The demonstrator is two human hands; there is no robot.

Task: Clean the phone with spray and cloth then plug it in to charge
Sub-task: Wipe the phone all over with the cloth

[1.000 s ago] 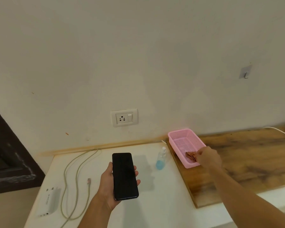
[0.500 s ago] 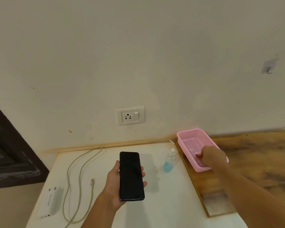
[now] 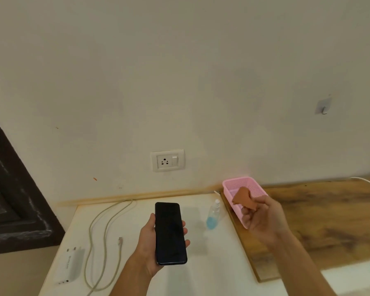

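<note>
My left hand (image 3: 147, 248) holds a black phone (image 3: 170, 232) screen up above the white table (image 3: 212, 274). My right hand (image 3: 263, 218) is raised over the near end of the pink basket (image 3: 229, 185) and pinches a small brown cloth (image 3: 242, 197). A small spray bottle (image 3: 213, 215) with blue liquid stands between the phone and the basket. A white charger block (image 3: 69, 265) lies at the table's left front. Its pale cable (image 3: 98, 227) loops across the table, and the free plug end (image 3: 120, 240) lies left of the phone. A wall socket (image 3: 167, 160) with a switch sits above the table.
A wooden board (image 3: 329, 221) lies to the right, under the basket. A white cable (image 3: 365, 181) runs along its far right edge. A hook (image 3: 323, 107) is stuck on the wall. A dark frame (image 3: 11, 199) stands at the left.
My right hand has come up out of the pink basket with the brown cloth pinched in its fingers. The phone stays in my left hand.
</note>
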